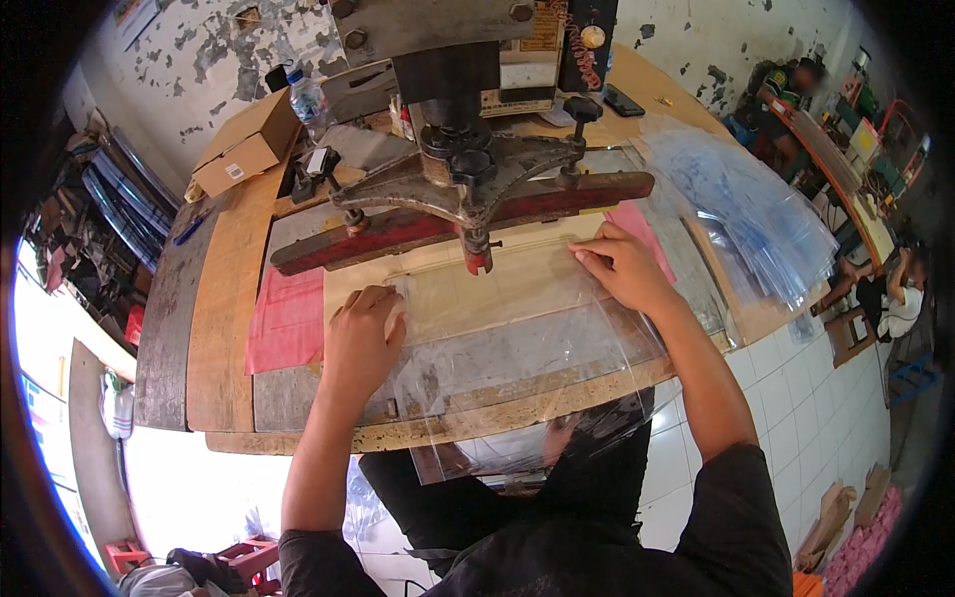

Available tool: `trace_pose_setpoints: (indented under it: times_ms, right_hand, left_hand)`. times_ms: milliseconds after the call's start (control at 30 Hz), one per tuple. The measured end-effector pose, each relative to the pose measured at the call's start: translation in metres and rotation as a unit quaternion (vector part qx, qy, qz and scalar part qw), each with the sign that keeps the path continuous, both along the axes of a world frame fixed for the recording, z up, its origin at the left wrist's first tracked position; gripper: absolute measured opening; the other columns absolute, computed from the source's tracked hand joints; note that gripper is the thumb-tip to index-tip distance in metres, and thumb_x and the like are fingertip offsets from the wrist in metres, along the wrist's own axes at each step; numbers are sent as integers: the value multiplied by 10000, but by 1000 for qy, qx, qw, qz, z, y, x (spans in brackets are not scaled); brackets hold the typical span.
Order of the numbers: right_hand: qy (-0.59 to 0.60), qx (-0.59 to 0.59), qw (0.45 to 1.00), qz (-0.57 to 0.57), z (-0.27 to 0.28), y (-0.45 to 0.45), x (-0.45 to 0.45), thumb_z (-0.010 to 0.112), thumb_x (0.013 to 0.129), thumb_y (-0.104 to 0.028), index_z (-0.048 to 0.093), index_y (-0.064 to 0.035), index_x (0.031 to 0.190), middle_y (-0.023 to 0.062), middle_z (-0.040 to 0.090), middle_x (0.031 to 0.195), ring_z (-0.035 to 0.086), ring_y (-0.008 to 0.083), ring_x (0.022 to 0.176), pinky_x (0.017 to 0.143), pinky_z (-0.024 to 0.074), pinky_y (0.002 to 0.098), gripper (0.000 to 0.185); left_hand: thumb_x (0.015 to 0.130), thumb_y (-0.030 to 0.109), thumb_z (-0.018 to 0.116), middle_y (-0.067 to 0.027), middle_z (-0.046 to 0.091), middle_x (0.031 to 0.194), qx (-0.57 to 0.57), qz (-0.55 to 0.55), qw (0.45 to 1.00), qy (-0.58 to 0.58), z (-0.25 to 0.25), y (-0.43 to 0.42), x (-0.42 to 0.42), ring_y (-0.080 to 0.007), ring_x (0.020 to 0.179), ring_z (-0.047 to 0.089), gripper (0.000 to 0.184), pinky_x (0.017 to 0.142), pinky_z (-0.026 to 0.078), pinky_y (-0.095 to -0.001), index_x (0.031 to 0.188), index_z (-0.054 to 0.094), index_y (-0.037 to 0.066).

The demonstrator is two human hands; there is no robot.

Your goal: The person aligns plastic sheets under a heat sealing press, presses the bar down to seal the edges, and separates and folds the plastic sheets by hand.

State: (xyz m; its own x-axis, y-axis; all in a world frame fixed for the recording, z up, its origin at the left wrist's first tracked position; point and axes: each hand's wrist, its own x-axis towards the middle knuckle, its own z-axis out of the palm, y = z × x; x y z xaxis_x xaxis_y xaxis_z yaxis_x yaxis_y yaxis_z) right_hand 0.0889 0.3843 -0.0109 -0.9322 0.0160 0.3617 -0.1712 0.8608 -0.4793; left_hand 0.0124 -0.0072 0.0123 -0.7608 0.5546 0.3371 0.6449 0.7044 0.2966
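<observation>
A clear plastic sheet (527, 363) lies on the work table under the press head and drapes over the front edge toward my lap. At its left edge my left hand (365, 336) is closed, with curled fingers and thumb on the plastic. My right hand (625, 267) pinches the sheet's far right corner, close to the press bar. Beneath the plastic is a cream-coloured board (458, 298), with pink sheet material (286, 316) showing on both sides. The long metal press bar (398, 234) hangs just beyond my hands.
To the right lies a pile of clear plastic sheets (741, 204). A cardboard box (244, 144), a water bottle (308, 99) and a blue pen (189, 229) are at the left. A phone (623, 100) rests at the back right. Other people sit farther off, right.
</observation>
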Motion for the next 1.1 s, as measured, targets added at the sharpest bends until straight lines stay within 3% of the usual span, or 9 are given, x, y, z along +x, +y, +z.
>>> trace_pose_setpoints:
  times_ms: [867, 933, 1100]
  right_hand:
    - [28, 29, 999, 6, -6, 2, 0, 672, 1012, -258, 802, -112, 1141, 80, 661, 954, 678, 289, 888, 761, 539, 411, 233]
    - [36, 41, 999, 3, -8, 3, 0, 672, 1012, -262, 804, -111, 1130, 76, 660, 949, 677, 286, 883, 755, 538, 409, 233]
    - [73, 64, 995, 19, -15, 5, -2, 665, 1019, -285, 810, -114, 1099, 72, 651, 933, 674, 283, 874, 736, 531, 410, 238]
  left_hand:
    - [897, 142, 698, -137, 719, 1165, 10, -5, 1000, 3, -6, -3, -5, -357, 1110, 673, 245, 956, 554, -463, 1116, 750, 46]
    - [867, 120, 713, -115, 726, 1089, 12, -12, 999, 46, -10, -4, -8, -326, 1041, 689, 180, 894, 569, -449, 1027, 761, 53]
    - [863, 132, 700, -117, 735, 1060, 11, -11, 997, 77, -18, -6, -12, -325, 1032, 694, 160, 894, 574, -446, 990, 764, 58]
